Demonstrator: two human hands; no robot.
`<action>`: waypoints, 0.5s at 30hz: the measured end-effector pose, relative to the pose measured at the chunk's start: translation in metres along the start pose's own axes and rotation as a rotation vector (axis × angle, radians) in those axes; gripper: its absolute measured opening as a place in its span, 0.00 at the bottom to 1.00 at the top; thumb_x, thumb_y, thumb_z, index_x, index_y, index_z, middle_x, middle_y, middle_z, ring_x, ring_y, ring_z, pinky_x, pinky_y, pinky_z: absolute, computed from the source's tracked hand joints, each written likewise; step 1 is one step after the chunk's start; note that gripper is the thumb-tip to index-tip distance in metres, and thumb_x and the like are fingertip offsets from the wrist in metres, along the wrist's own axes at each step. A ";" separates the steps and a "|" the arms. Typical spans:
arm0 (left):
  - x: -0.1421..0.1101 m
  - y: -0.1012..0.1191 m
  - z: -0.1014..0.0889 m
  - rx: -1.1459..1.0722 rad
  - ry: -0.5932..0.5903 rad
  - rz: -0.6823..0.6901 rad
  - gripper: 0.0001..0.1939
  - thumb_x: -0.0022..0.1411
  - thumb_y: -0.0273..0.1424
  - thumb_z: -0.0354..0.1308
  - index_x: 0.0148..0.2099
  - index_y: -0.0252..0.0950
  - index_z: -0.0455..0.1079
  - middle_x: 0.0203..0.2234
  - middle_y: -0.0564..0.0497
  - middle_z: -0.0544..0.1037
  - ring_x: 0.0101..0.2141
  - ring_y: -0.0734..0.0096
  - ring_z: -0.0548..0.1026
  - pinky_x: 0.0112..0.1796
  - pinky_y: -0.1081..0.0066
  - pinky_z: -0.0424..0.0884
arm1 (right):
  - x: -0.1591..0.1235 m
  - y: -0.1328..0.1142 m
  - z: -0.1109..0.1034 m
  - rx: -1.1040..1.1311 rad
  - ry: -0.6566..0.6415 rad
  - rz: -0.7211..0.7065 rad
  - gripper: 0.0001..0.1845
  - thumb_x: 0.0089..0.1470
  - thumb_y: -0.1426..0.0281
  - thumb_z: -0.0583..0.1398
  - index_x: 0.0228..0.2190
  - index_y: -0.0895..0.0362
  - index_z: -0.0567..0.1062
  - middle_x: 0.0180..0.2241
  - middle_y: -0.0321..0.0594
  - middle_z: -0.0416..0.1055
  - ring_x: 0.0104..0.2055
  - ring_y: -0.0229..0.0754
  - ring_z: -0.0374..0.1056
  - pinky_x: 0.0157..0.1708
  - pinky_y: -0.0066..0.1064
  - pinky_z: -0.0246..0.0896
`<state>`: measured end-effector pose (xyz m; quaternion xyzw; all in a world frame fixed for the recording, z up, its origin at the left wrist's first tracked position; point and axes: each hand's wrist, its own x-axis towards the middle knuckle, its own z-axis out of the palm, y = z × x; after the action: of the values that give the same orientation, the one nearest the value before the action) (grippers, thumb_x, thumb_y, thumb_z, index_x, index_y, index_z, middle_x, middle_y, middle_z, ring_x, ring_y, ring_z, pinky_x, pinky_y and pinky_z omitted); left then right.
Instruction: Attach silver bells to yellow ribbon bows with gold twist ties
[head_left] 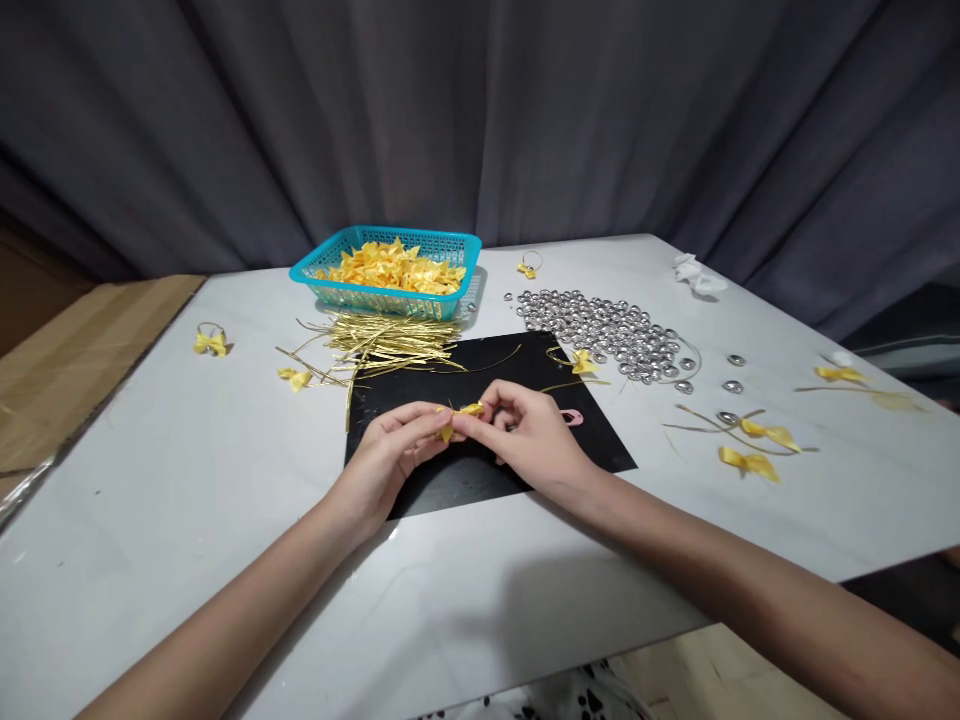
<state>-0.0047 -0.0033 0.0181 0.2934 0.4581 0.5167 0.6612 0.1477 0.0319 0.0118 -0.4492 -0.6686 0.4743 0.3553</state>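
Evidently, as the head view shows, the work calls for small, fine finger movement: the left hand (382,455) and the right hand (536,435) meet over the black mat (465,482), each closed to a fingertip pinch on one yellow bow (471,409), with no gap to speak of between thumbs and forefingers. The bow sits between the two sets of tips, partly covered by them, so how its middle is formed cannot be told; nor can I tell whether a wire is in the grip as well. To do this well, one hand would best hold the bow's centre firmly while the other works lightly, since the shiny ribbon looks apt to crease or slip under a hard pinch. Keeping the loops free of the thumbs would probably help them stand evenly. Behind the mat, a heap of gold ties (390,340) lies in front of a blue basket (386,294) of yellow pieces (394,268), and some ties overhang the mat's far edge, where a sleeve or knuckle could drag them. Silver beads (600,325) spread to the right, close enough to scatter if the right hand swings wide. A pink item (572,417) lies just beside that hand, and loose bows (750,462) rest farther right, beyond the forearm.
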 end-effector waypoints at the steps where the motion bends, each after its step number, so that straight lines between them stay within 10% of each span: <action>1: 0.000 0.001 0.000 0.004 0.000 -0.010 0.05 0.46 0.29 0.67 0.26 0.33 0.76 0.24 0.52 0.78 0.29 0.76 0.75 0.37 0.78 0.69 | 0.001 -0.001 -0.002 -0.025 -0.021 0.001 0.20 0.43 0.56 0.64 0.21 0.57 0.62 0.16 0.28 0.58 0.16 0.29 0.54 0.15 0.21 0.45; 15: 0.003 -0.003 -0.003 0.234 0.037 0.180 0.10 0.46 0.35 0.67 0.27 0.33 0.74 0.21 0.52 0.76 0.25 0.76 0.73 0.29 0.78 0.69 | 0.002 -0.003 -0.008 -0.152 -0.043 -0.147 0.20 0.47 0.61 0.63 0.16 0.58 0.61 0.14 0.28 0.54 0.18 0.28 0.47 0.17 0.22 0.41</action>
<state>-0.0056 -0.0013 0.0130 0.3990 0.4990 0.5223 0.5648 0.1531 0.0360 0.0175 -0.4142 -0.7414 0.4044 0.3395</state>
